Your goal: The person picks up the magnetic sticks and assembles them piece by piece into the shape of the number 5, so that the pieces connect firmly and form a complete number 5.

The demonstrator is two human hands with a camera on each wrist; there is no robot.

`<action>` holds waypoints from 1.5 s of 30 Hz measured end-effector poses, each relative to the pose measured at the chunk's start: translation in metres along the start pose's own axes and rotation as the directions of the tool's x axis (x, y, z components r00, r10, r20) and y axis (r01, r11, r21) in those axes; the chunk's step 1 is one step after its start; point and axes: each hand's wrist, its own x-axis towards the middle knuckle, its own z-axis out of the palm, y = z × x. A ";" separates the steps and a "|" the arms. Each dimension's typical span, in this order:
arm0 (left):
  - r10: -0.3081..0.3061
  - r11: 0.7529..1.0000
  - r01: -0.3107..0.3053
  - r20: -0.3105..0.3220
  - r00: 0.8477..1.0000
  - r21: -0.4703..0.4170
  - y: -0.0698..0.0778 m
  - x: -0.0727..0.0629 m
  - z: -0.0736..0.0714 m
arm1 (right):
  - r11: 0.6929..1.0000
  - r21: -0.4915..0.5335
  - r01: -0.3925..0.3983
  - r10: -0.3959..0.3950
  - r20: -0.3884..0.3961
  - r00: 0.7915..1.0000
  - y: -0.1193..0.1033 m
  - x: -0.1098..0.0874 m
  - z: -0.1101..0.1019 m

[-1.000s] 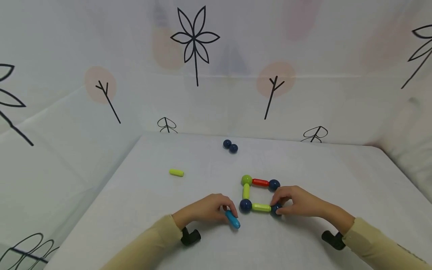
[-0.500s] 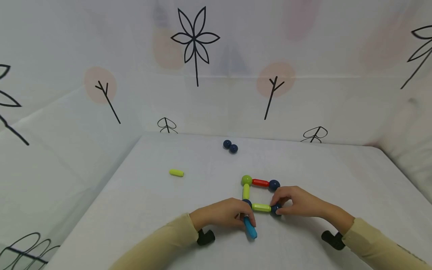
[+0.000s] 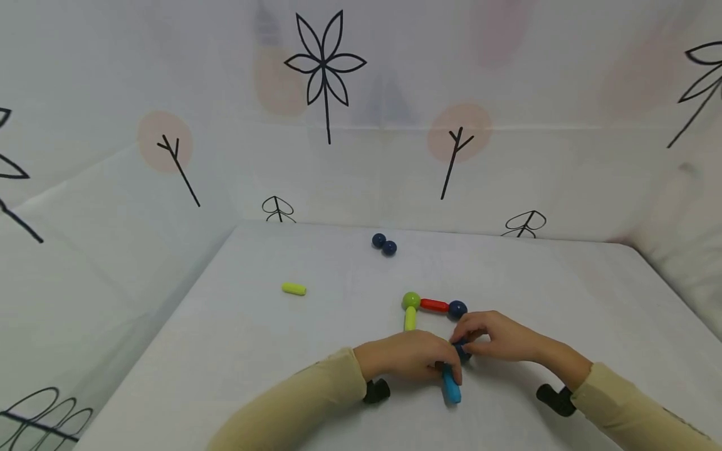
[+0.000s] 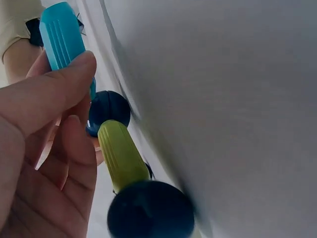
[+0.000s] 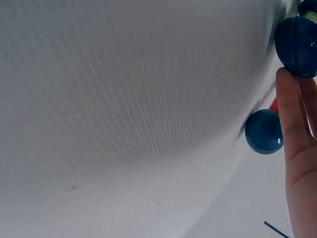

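My left hand pinches a light blue magnetic rod between thumb and fingers, close beside the near right corner of a frame of rods and balls. At that corner sits a dark blue ball, gripped by the thumb and fingers of my right hand. In the left wrist view a yellow-green rod runs from this ball to another dark blue ball; the left hand hides both in the head view. Farther back, a green ball joins a second yellow-green rod and a red rod.
The red rod ends at a dark blue ball, just behind the right hand. Two dark blue balls lie at the back of the white table. A loose yellow-green rod lies to the left. Patterned cloth walls surround the table.
My left hand has moved right with the light blue rod, passing in front of the frame's near side to the right-hand corner ball. My right hand has stayed in place.
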 end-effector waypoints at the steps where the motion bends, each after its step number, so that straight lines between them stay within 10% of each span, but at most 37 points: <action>1: -0.002 1.000 0.002 0.003 1.000 0.008 0.000 0.003 0.000 | 1.000 0.003 0.002 -0.002 0.000 1.000 0.000 0.000 0.000; 30: -0.061 0.986 0.062 -0.011 0.998 0.153 0.000 0.023 -0.003 | 1.000 0.007 -0.027 0.027 -0.004 1.000 0.000 0.002 -0.001; 45: -0.153 0.983 0.135 -0.159 0.975 -0.121 -0.023 -0.019 -0.014 | 0.998 0.035 -0.059 0.059 -0.006 0.998 0.003 -0.001 0.000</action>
